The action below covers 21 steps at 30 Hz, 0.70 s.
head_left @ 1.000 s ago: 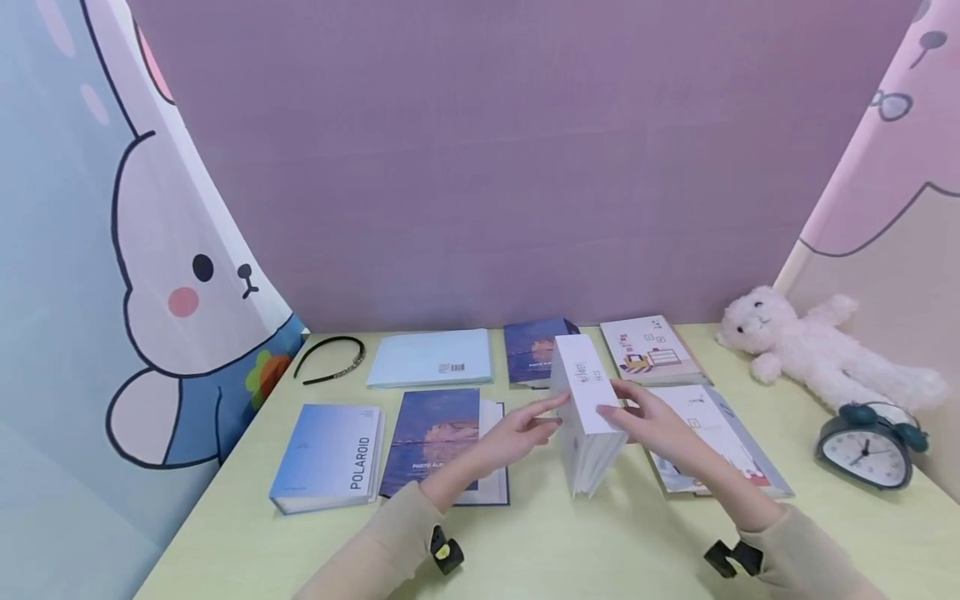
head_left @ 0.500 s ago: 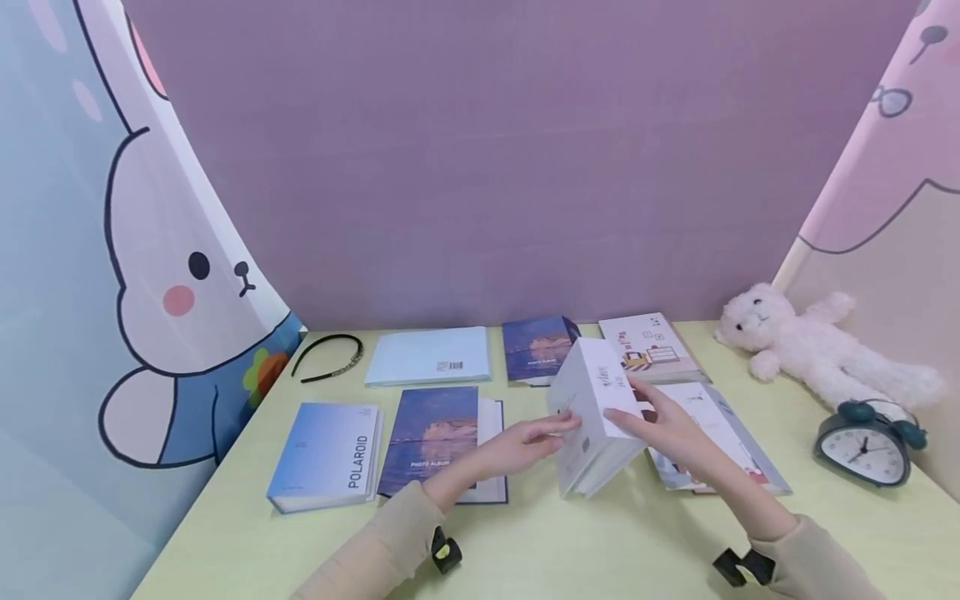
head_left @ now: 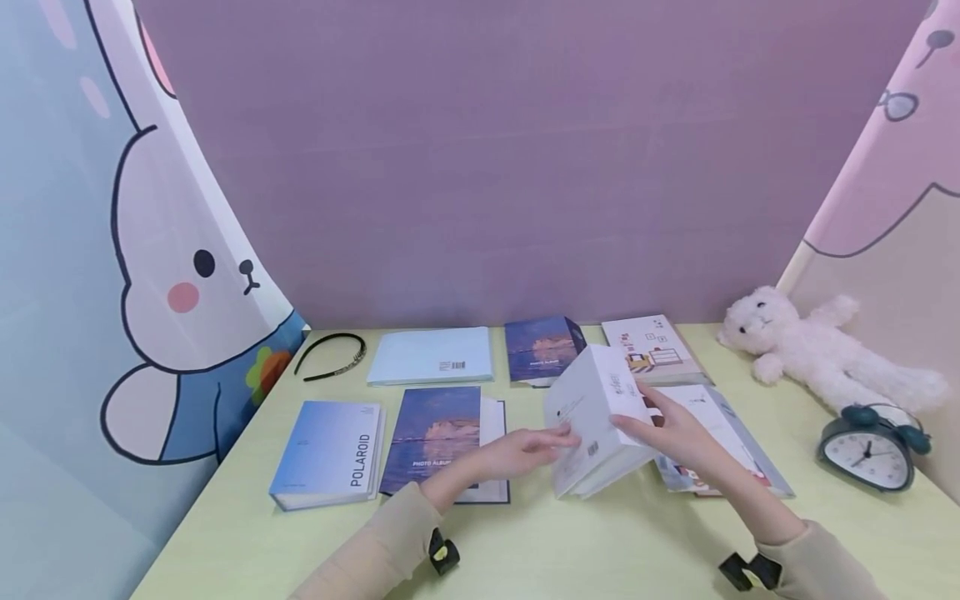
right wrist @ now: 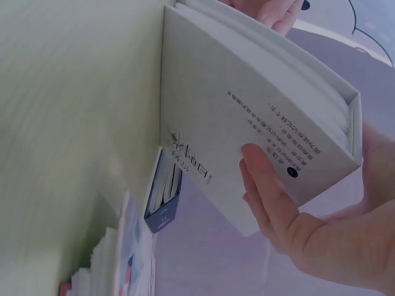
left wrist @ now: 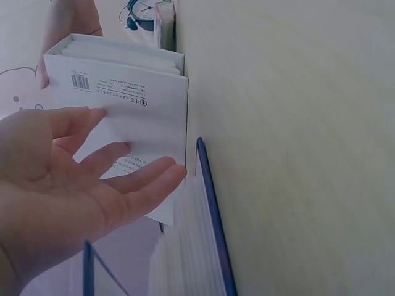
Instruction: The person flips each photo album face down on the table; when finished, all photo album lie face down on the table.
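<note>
A thick white photo album (head_left: 588, 417) leans to the right above the table, its back cover with small print and a barcode facing left. My right hand (head_left: 678, 429) grips it at the spine, thumb on the near side. In the right wrist view the fingers of that hand lie on the printed cover (right wrist: 216, 98). With loosely extended fingers, my left hand (head_left: 525, 452) touches the back cover, as the left wrist view also shows around the album's barcode face (left wrist: 154, 117).
On the left lie a blue Polaroid album (head_left: 322, 454) and a purple-blue photo album (head_left: 427, 442). Behind are a headband (head_left: 330, 377), a pale blue book (head_left: 427, 354), another photo album (head_left: 540, 346) and an illustrated book (head_left: 651, 346). An alarm clock (head_left: 866, 454) and plush toy (head_left: 810, 350) stand right.
The white album has tipped from nearly upright over to the right, bringing its back cover into view. My right hand has shifted slightly right with it; my left fingers have slid lower on the cover.
</note>
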Tool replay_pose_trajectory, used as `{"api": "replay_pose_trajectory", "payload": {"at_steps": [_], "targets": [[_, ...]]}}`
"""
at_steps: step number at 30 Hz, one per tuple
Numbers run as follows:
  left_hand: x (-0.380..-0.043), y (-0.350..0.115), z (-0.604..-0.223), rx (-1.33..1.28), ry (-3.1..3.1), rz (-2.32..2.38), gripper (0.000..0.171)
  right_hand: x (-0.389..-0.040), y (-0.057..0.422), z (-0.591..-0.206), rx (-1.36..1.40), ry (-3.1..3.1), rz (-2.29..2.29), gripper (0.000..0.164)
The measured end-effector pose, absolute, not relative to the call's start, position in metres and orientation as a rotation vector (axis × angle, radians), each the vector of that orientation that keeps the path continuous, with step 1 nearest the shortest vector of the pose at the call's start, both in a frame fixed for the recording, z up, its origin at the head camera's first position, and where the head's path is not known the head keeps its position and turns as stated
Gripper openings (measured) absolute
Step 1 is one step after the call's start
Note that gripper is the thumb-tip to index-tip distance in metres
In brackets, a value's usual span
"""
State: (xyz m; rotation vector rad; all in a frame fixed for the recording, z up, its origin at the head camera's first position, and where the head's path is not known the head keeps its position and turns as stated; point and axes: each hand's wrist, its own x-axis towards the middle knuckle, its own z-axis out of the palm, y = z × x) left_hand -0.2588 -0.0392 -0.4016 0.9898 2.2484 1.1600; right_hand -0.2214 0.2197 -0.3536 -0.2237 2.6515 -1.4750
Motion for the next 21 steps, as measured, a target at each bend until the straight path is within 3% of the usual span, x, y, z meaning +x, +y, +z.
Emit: {"api": "replay_pose_trajectory", "payload": {"at_steps": [13,21], "targets": [[-0.260,-0.045,-0.405,0.931,2.302,1.123,0.034,-0.220,0.229,-0.357,-0.135,2.707,-1.111,0.091],[-0.259,-0.048,-0.402,0.910,2.330,1.073,0.038,-0.225,0.235,-0.360,-0.192,2.616,-1.132,0.083]]}}
